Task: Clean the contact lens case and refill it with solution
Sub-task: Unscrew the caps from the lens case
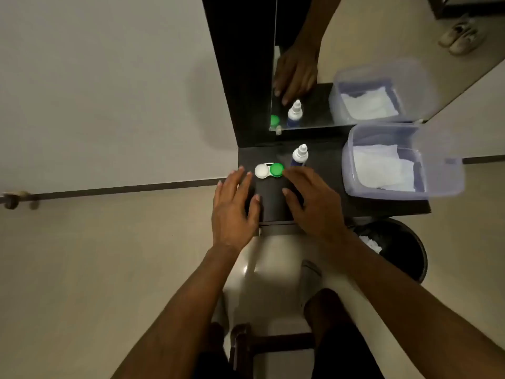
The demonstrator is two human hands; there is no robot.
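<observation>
dark, smooth, matte table (273,203), narrow, set against a mirror (303,64) that doubles the scene. on its right end, a clear plastic tub (448,162), rounded corners, thin pale-blue walls, holding crumpled white tissue (382,166), soft and creased. below the table's right edge, a round black bin (404,244) with white scraps inside.

left hand (235,206) lying flat at the table's near-left corner, fingers (240,176) straight and spread, holding nothing. right hand (314,198) likewise flat and relaxed, fingers (289,175) apart, tips just beside the case, gripping nothing.

small solution bottle (299,155) upright behind the right hand: white plastic shoulders, tapered nozzle cap, blue label, likely light and squeezable. smallest of all, the contact lens case (269,170) flat on the table between the two hands and just beyond the fingertips: white figure-eight body, hard glossy plastic, one round white cap, one round green cap, both seated.

judged from this: very start of the job, nothing opened, no tissue taken, bottle untouched. next move probably calls for steadying the little case with one hand and pinching a cap with the other to twist it off; case light and slippery on that smooth top, so apt to skate or spin unless held down. caps small, easy to drop toward the floor or bin.
</observation>
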